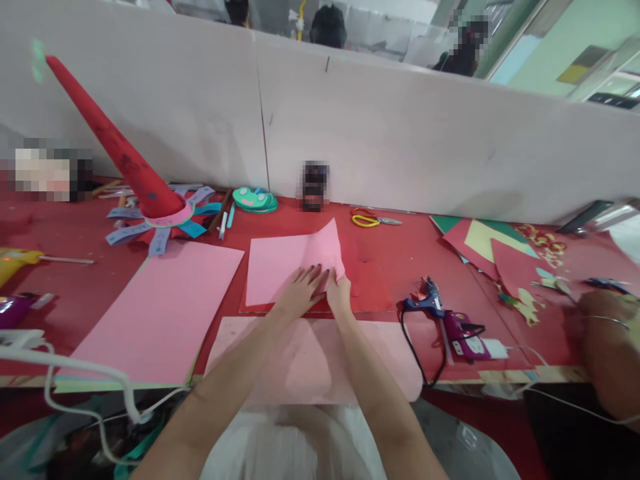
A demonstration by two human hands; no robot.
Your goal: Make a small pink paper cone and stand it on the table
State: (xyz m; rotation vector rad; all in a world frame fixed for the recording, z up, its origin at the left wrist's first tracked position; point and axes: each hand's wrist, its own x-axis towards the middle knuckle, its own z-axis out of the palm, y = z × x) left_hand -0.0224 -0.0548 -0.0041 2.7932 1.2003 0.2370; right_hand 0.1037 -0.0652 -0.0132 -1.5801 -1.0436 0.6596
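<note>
Nearest you, one pale pink mat (313,367) with rounded corners lies flat at the front edge of the red worktop (300,223), under your two forearms. Just beyond it, one pink sheet (275,263) lies on one larger red sheet (375,290). The pink sheet is smooth, matte and plain; its left part is flat, while its right part rises into a bent, pointed flap. Your left hand (303,293) is open, palm down, fingers a little spread, pressing on its lower part. Your right hand (339,293) is closed, fingers curled, on its lower right edge.

To your left is one pile of large pink card (165,310), pale green showing at its edges. To your right are one blue glue gun (426,303) with a black cord and one purple box (465,337) with a white plug. One person's hand (610,313) wearing a bangle rests at the far right.

Farther off stands one long, tilted red paper cone (117,143), ringed in pink, with blue and lilac strips fanning around its base. Beside it is one small stack of rounded green cut-outs (255,200). One pair of scissors (373,219) has red and yellow handles. Behind everything runs one whitish partition (400,133).
</note>
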